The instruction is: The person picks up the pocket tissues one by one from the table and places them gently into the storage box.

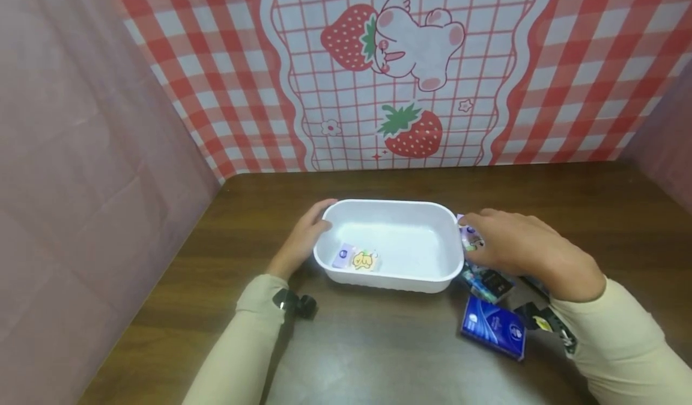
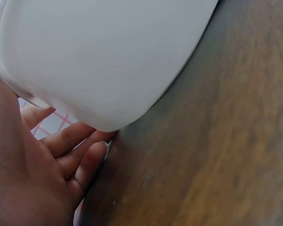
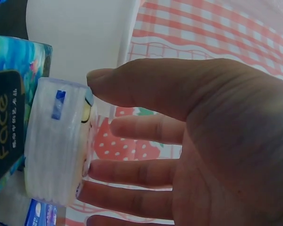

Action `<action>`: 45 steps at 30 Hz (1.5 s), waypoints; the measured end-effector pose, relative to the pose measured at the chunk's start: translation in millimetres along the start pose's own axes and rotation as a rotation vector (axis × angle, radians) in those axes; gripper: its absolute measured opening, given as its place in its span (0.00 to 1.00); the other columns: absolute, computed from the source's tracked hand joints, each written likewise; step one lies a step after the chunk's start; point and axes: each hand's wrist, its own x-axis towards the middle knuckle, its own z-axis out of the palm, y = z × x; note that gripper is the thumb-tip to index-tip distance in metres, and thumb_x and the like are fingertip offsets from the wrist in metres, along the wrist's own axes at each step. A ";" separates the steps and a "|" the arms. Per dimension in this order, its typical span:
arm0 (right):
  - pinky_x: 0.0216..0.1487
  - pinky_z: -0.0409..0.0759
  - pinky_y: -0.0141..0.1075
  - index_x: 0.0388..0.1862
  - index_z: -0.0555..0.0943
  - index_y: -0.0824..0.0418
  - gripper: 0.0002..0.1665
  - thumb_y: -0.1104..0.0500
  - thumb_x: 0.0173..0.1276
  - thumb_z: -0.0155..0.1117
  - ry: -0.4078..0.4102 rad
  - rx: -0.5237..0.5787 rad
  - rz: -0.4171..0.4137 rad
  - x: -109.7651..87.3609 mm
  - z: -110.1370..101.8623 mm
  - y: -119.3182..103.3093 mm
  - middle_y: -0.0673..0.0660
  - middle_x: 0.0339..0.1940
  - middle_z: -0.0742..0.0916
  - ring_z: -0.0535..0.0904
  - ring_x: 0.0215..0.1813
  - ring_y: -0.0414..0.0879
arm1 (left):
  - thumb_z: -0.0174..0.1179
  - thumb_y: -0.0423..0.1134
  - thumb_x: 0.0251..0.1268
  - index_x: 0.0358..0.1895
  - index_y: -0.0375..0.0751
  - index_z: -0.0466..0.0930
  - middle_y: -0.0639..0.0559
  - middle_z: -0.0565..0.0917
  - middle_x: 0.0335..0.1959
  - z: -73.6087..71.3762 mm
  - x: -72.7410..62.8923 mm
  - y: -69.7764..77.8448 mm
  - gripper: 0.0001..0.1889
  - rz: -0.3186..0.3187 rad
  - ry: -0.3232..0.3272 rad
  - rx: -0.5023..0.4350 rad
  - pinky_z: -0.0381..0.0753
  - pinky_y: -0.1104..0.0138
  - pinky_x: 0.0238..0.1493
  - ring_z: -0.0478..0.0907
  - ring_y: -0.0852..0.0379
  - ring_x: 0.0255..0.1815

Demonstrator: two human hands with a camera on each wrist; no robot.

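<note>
My left hand holds the near-left end of a white plastic tub, thumb over the rim and fingers along the outside. Inside the tub, at its front left, lies a small tissue pack with a yellow cartoon and a lilac end. To the right of the tub, my right hand is at another lilac tissue pack with a cartoon print. In the right wrist view that pack stands on edge; the thumb tip meets its top corner and the fairly straight fingers reach its printed side.
Beside the tub's right end lies a blue-green and black pack marked "face". Nearer me is a dark blue tissue pack. All stand on a brown wooden table, with a red checked strawberry cloth behind it.
</note>
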 end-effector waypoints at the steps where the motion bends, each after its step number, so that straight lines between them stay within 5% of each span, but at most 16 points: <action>1: 0.47 0.77 0.69 0.68 0.76 0.60 0.43 0.36 0.60 0.70 0.000 0.000 0.002 0.1 0.6 0.3 0.66 0.58 0.82 0.79 0.57 0.67 | 0.51 0.35 0.73 0.72 0.52 0.69 0.49 0.72 0.69 0.2 0.2 0.0 0.25 -0.002 -0.001 -0.001 0.78 0.52 0.60 0.74 0.48 0.63; 28: 0.40 0.82 0.60 0.66 0.78 0.60 0.45 0.34 0.57 0.71 0.013 -0.027 0.003 5.6 7.0 1.8 0.63 0.51 0.83 0.81 0.46 0.59 | 0.51 0.34 0.73 0.71 0.51 0.69 0.49 0.74 0.67 -0.2 -0.1 2.4 0.25 0.008 -0.002 -0.015 0.79 0.53 0.58 0.75 0.48 0.62; 45: 0.43 0.81 0.63 0.66 0.78 0.61 0.46 0.32 0.57 0.70 0.008 -0.009 0.006 6.3 10.3 2.9 0.65 0.53 0.83 0.81 0.49 0.62 | 0.50 0.34 0.74 0.72 0.52 0.69 0.47 0.73 0.68 -0.3 -3.0 5.0 0.25 -0.022 -0.008 -0.023 0.79 0.52 0.58 0.74 0.46 0.63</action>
